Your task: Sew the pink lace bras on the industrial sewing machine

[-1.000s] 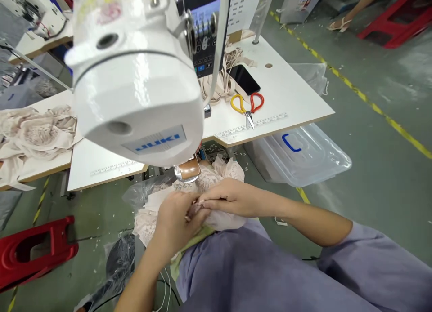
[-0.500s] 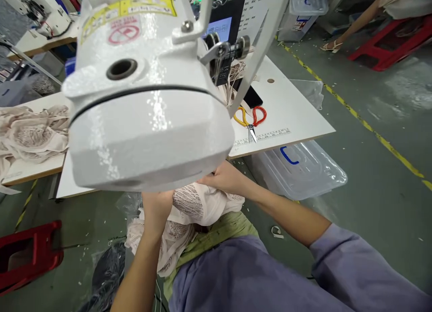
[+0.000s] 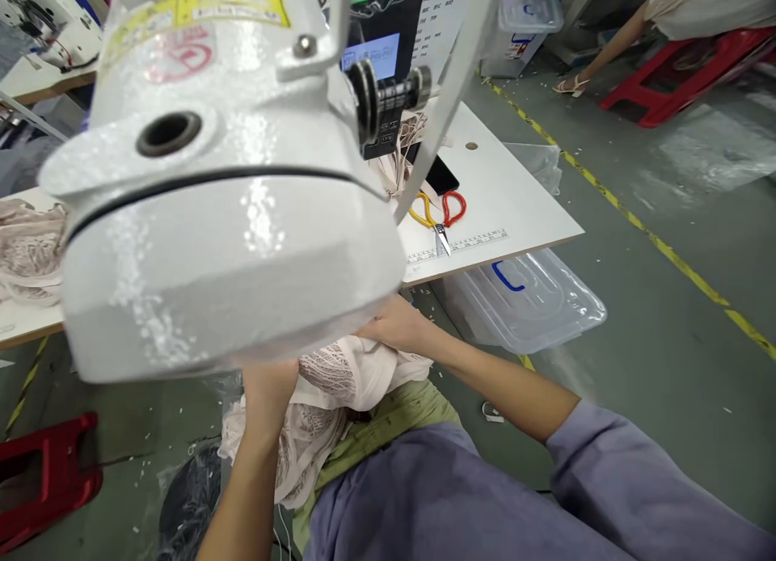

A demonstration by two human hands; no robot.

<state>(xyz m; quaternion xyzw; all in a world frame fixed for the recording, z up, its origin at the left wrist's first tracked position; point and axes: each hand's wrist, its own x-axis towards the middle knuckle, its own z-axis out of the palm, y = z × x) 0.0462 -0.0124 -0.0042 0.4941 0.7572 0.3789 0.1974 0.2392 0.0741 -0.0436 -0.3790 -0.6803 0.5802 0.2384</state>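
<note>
A beige lace bra point(image 3: 331, 373) lies bunched between my hands at the front of the sewing machine point(image 3: 236, 258), above my lap. My left hand point(image 3: 270, 387) grips the cloth at its left side, its fingertips hidden beneath the machine head. On the other side my right hand point(image 3: 397, 325) is closed on the pale fabric, fingers partly covered by the machine. More beige lace pieces point(image 3: 309, 444) hang below, over the green cloth point(image 3: 394, 423) on my lap. The needle area is out of sight behind the white head.
Scissors point(image 3: 440, 229) with yellow and red handles lie by a ruler strip point(image 3: 485, 241) on the white table. Behind them is a black phone point(image 3: 442, 175). A lidded clear box point(image 3: 533, 302) sits below the table edge. Another person's leg point(image 3: 612, 48) shows near a red stool point(image 3: 643, 84).
The view has shifted, so the machine head looks larger and farther left. Both hands keep their hold on the bra, with little movement of the cloth.
</note>
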